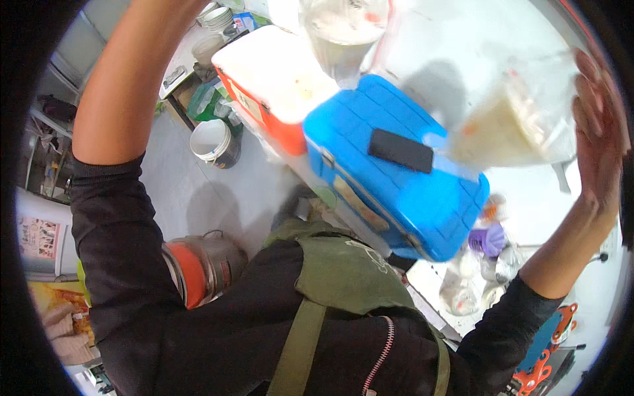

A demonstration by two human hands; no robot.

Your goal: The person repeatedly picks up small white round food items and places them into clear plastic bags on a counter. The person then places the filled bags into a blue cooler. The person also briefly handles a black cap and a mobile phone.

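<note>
My left hand is out of view; only the bare forearm reaches past the top edge. At the right rim, my right hand (599,119) is raised, its fingers partly hidden by blur and the frame edge. Beside it a clear plastic bag (515,123) with pale contents hangs, blurred; whether the hand grips it cannot be told. Another clear bag (344,34) with pale contents is at the top centre. Below the bags stands a blue cooler box (342,114) with its lid shut, a black phone (401,151) lying on top. Next to it is a red box with a white lid (272,64).
A white bucket (213,141) stands on the floor to the left. Near my left elbow is a metal container with a red band (193,272). Stacked bowls (218,19) are on a side table. A purple container (488,240) and bagged items (460,297) lie right of the blue box.
</note>
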